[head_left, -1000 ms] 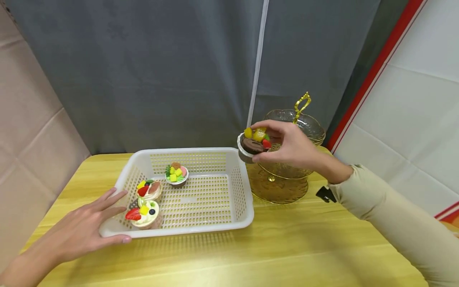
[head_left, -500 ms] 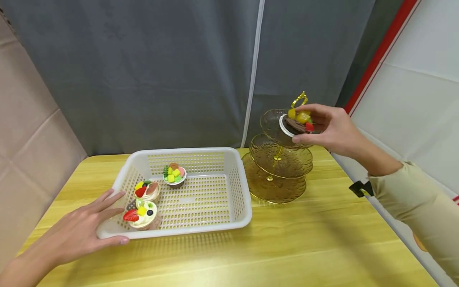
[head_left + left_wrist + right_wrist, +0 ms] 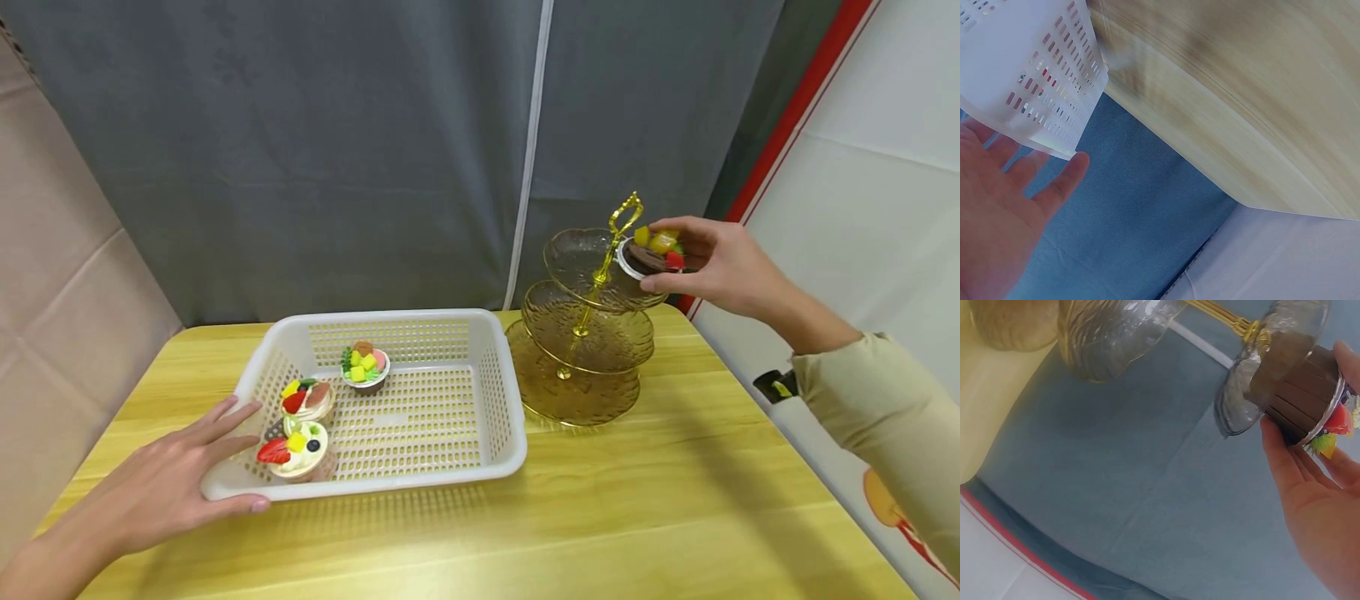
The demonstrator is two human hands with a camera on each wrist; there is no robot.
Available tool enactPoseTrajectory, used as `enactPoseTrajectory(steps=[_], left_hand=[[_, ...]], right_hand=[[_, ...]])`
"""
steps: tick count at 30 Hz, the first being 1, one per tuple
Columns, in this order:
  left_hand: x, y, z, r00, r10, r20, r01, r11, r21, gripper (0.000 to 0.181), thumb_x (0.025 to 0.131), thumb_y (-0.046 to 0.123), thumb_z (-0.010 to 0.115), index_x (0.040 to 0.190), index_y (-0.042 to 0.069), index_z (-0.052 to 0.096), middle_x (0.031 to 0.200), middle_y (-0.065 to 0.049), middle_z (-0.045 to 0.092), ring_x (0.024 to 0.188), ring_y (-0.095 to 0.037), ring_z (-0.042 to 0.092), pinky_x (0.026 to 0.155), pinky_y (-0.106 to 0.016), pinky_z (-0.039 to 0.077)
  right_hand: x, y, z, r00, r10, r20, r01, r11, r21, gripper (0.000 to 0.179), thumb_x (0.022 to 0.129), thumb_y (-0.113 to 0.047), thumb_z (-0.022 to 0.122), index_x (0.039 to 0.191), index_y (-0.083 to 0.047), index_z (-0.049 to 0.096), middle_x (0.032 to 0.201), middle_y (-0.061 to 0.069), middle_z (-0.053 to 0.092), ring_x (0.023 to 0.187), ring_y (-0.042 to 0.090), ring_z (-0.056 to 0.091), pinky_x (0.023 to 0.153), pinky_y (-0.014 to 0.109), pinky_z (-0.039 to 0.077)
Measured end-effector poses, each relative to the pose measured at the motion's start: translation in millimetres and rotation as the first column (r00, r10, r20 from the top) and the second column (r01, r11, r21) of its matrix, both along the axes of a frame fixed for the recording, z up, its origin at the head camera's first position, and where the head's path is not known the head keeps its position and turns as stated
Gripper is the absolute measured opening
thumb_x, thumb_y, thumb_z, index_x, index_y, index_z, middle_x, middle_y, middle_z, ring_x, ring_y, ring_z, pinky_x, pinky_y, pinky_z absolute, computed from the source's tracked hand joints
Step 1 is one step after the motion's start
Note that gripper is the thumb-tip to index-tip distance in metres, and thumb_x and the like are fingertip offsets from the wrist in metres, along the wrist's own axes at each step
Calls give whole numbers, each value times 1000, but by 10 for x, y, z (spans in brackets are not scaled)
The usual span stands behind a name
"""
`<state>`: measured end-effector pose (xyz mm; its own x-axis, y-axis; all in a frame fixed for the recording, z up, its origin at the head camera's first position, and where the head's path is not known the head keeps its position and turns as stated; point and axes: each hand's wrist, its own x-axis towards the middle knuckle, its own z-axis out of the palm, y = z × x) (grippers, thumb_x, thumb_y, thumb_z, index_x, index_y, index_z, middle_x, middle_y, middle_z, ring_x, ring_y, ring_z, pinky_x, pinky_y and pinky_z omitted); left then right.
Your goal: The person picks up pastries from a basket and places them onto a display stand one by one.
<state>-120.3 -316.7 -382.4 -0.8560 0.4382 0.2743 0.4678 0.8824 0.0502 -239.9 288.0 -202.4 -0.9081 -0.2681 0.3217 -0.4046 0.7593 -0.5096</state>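
Note:
My right hand (image 3: 731, 265) pinches a chocolate cupcake (image 3: 647, 258) topped with yellow fruit and a strawberry piece. It is at the right side of the top tier of a three-tier glass stand (image 3: 577, 396) with a gold handle. The right wrist view shows the brown cup (image 3: 1304, 394) against the top plate, thumb and fingers on either side. My left hand (image 3: 168, 467) lies spread with its fingers along the left end of a white plastic basket (image 3: 397, 482). From the left wrist view, its fingertips (image 3: 1079, 164) are right at the basket's rim.
Inside the basket are a cupcake with yellow cubes (image 3: 365, 367), one with red fruit (image 3: 307, 400) and a cream one with a strawberry (image 3: 300, 454). A grey curtain (image 3: 360, 167) hangs behind the wooden table (image 3: 600, 517). A white wall panel (image 3: 885, 208) stands to the right.
My right hand has carried the chocolate cupcake rightward and up, from beside the basket to the stand's top tier. The left hand has stayed at the basket.

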Motion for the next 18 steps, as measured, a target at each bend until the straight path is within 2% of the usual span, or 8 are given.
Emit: enactPoseTrajectory(steps=[3,9,12,15,16,18], left_hand=[[1,4,1,1000,-3,-5,3,1000,4,75,70,70,75,122,17,71,152,-5,45,143,-28,36,77,-60,49],[11,7,2,1000,-4,-11,4,1000,6,75,70,70,75,122,16,71,153,-4,44,143,-28,37,77,-60,49],[19,5,2,1000,1,-6,-1,1000,6,75,70,70,75,122,16,71,153,-4,44,143,-27,36,76,-60,49],[19,9,-1,1000,0,-9,0,1000,7,75,70,70,75,122,16,71,153,-4,44,144,-27,36,76,-60,49],[18,11,-2,1000,0,-11,0,1000,7,75,70,70,75,123,16,71,153,-4,44,144,-27,36,76,-60,49],[17,13,-3,1000,-3,-14,3,1000,6,75,70,70,75,123,16,71,153,-4,44,144,-27,35,76,-60,49]], right_hand=[[-43,27,-12,1000,-9,18,9,999,31,65,82,-20,84,140,-10,56,117,9,63,82,8,57,67,18,41],[-105,40,-36,999,-23,35,20,998,61,68,84,-27,82,142,-9,53,120,13,63,84,6,58,68,18,41],[-134,36,-40,999,-22,38,19,998,62,68,85,-28,81,143,-9,51,116,12,62,82,8,57,65,21,40],[-148,41,-38,999,-24,49,20,998,66,70,86,-28,80,145,-9,48,104,14,59,79,17,54,64,26,39],[-149,48,-33,998,-24,59,20,998,66,72,86,-28,80,147,-10,46,107,15,59,83,19,54,66,26,40],[-144,63,-16,997,-14,81,10,999,49,76,87,-27,79,151,-11,40,120,18,57,98,26,57,79,30,46]])
